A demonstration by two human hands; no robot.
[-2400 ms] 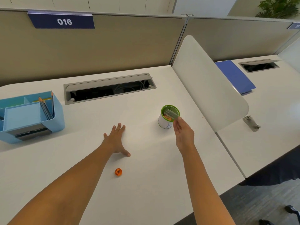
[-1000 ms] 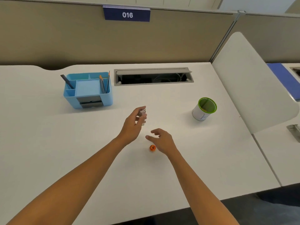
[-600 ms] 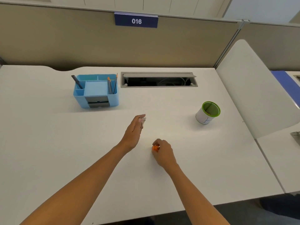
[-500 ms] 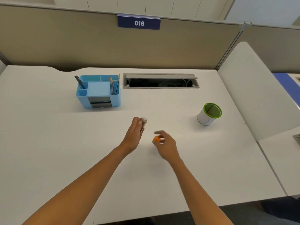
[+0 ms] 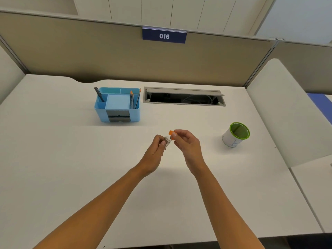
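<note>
Above the middle of the white desk (image 5: 71,168), my left hand (image 5: 154,153) grips a small clear vial (image 5: 167,141), its open mouth tilted up and to the right. My right hand (image 5: 186,144) pinches a small orange cap (image 5: 171,134) between thumb and forefinger. The cap sits just above and right of the vial's mouth, nearly touching it. Most of the vial's body is hidden by my left fingers.
A light blue desk organiser (image 5: 117,106) with pencils stands at the back left. Behind the hands lies an open cable tray (image 5: 184,97). A white cup with a green rim (image 5: 235,134) stands to the right, near a white divider panel (image 5: 287,114).
My right hand picked the orange cap off the desk and lifted it to the vial. My left hand kept hold of the vial and drew closer to the right hand.
</note>
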